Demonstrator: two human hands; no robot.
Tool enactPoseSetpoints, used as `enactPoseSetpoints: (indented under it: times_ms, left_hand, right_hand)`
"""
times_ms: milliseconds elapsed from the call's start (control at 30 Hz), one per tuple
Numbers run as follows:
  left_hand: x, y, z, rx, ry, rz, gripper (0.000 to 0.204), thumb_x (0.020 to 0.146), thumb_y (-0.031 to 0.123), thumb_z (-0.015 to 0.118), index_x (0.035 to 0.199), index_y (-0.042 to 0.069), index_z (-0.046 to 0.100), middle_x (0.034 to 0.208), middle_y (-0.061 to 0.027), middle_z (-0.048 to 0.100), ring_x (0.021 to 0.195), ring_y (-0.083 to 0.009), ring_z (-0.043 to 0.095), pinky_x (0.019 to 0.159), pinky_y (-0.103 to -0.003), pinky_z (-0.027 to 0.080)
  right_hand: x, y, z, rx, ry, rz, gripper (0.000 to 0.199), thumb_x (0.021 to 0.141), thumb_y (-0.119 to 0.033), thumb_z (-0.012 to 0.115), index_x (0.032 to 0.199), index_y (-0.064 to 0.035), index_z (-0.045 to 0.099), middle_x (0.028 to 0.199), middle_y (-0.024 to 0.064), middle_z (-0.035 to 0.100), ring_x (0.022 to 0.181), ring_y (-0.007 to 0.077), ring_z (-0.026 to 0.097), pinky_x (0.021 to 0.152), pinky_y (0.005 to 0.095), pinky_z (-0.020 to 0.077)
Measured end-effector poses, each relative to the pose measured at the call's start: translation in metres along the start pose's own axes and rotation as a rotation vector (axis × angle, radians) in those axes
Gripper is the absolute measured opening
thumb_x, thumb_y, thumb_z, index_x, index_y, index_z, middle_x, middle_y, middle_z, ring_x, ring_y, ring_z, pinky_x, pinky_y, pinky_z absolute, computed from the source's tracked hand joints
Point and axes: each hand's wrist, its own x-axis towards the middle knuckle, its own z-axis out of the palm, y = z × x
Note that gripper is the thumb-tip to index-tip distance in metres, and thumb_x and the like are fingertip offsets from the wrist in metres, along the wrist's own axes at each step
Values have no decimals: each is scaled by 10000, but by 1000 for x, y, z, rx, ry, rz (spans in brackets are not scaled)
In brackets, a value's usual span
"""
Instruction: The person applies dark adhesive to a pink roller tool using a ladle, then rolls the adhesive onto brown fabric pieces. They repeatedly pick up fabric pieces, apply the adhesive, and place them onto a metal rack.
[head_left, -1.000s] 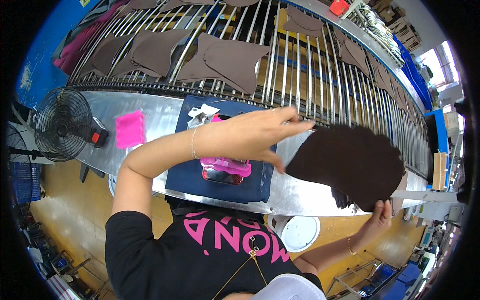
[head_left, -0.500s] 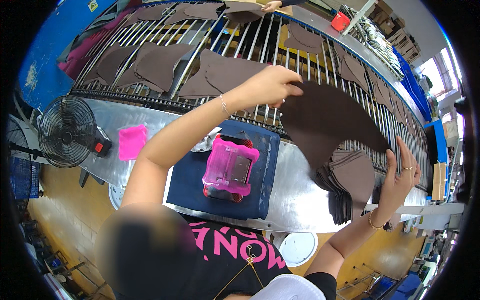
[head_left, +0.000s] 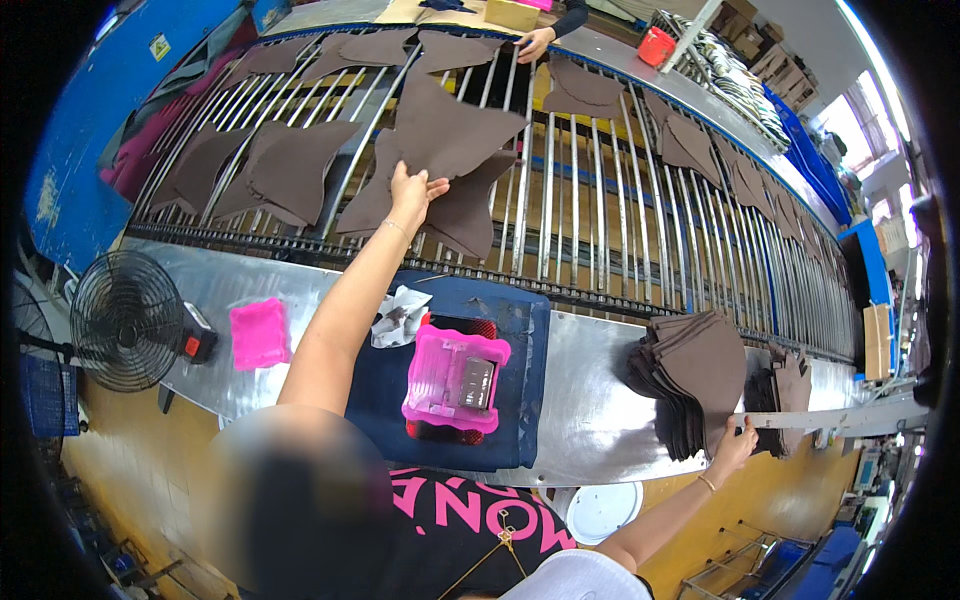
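On the slatted metal conveyor, my left hand (head_left: 412, 192) lies with fingers spread at the near edge of a dark brown cut piece (head_left: 450, 125). It looks like flat sheet material with curved sides and pointed corners, and overlaps other brown pieces (head_left: 470, 215). At the right of the metal table, my right hand (head_left: 737, 446) is beside the lower right edge of a stack of brown pieces (head_left: 705, 365). Its thumb and fingers are bent but apart, with no piece visibly between them.
Between my arms, a pink plastic holder (head_left: 455, 385) rests on dark blue cloth (head_left: 520, 400). Left are a pink pad (head_left: 258, 333) and a black fan (head_left: 128, 320). A second stack (head_left: 785, 395) stands right, by a pale bar (head_left: 840, 420). Another person's hand (head_left: 537, 43) is across the conveyor.
The brown piece held up between both hands now lies on the conveyor at the left. My left hand has moved left and away; my right hand has come down to the stack.
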Motion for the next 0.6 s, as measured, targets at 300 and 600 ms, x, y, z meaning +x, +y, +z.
enactPoseSetpoints:
  times_ms: [300,600]
  left_hand:
    - [-6,-13,-13,-19,77,-68,449,843,-121,296,1261,-12,177,1148,-264,426,778,-376,657,597,-395,616]
    - [-27,11,-34,173,64,-263,519,886,-45,340,1302,58,46,1007,-329,481,732,-432,653,569,-454,605]
  right_hand:
    - [-9,38,52,165,-185,108,471,837,-358,661,1055,56,610,1016,238,614,964,367,569,861,436,448]
    - [-9,21,47,32,-150,64,444,842,-355,653,1057,32,615,1025,233,616,974,373,565,869,445,444]
